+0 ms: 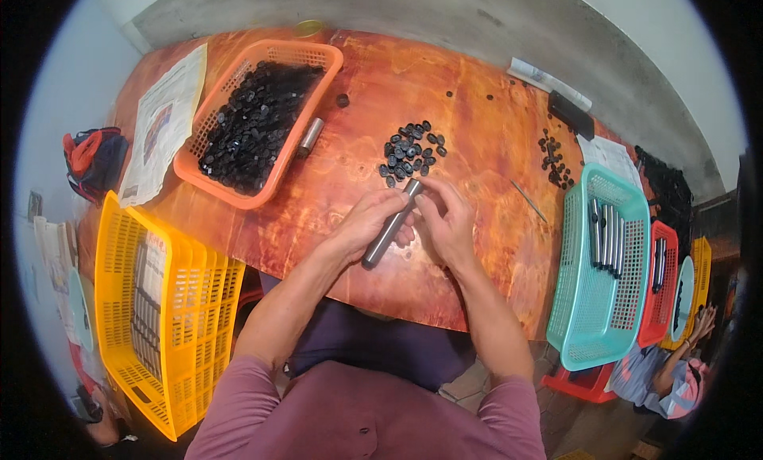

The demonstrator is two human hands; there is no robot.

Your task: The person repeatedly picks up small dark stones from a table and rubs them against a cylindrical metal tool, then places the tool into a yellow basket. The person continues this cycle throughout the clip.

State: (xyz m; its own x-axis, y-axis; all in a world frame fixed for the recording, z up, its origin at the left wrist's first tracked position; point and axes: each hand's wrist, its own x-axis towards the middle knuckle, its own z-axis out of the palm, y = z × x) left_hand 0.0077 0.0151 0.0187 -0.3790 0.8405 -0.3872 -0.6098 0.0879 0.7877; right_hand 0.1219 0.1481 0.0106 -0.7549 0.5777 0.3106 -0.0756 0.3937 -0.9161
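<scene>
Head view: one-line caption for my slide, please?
Both hands, left hand and right hand, hold a grey metal tube over an orange table.

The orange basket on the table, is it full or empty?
Mostly full: the orange basket holds a deep heap of small black parts covering nearly its whole floor.

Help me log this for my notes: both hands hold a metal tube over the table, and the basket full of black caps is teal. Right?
Not quite. The head view shows the basket of black caps is orange. Both hands, left hand and right hand, do hold the metal tube over the table.
</scene>
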